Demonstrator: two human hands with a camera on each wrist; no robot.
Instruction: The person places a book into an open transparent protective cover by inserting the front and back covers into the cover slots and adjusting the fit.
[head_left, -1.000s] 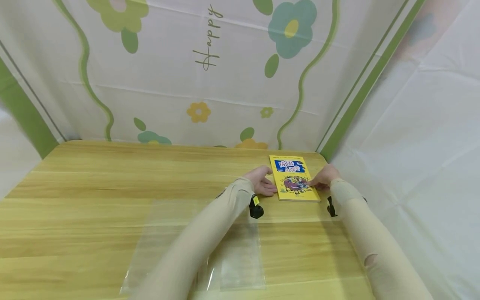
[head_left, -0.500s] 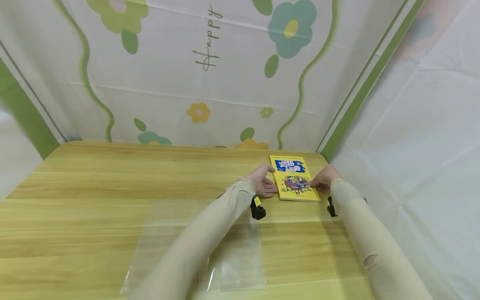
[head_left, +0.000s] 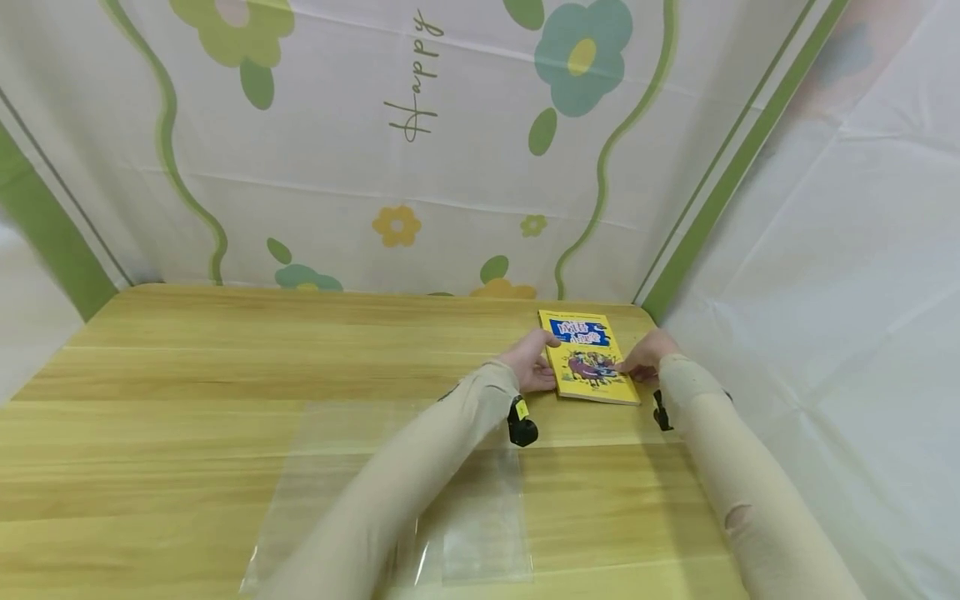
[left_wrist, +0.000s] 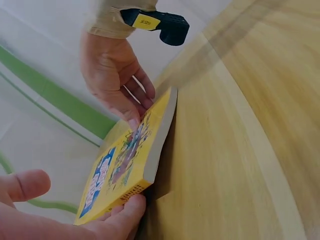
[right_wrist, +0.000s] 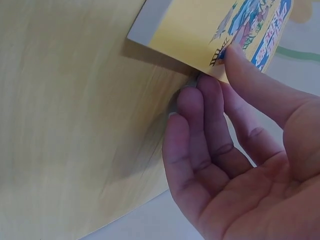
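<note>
A yellow paperback book (head_left: 585, 367) with a blue title panel and a cartoon picture lies at the table's far right. Its near side is slightly raised from the wood in the left wrist view. My right hand (head_left: 652, 352) pinches the right edge, thumb on the cover and fingers at the underside, as the right wrist view shows. At the spine, my left hand (head_left: 531, 362) touches the book with its fingers (left_wrist: 127, 212) from below. The left thumb (left_wrist: 31, 184) stands apart above the cover. The undersides of the book and some fingertips are hidden.
Clear plastic sheets or bags (head_left: 483, 525) lie flat on the wooden table (head_left: 187, 400), partly beneath my left forearm. A white cloth with flowers (head_left: 337, 167) hangs behind the table, and a plain white cloth (head_left: 840, 333) hangs at the right.
My left hand has shifted slightly right, its thumb now over the book's left edge and its fingers further in at the spine. The right hand has kept its hold with hardly any movement.
</note>
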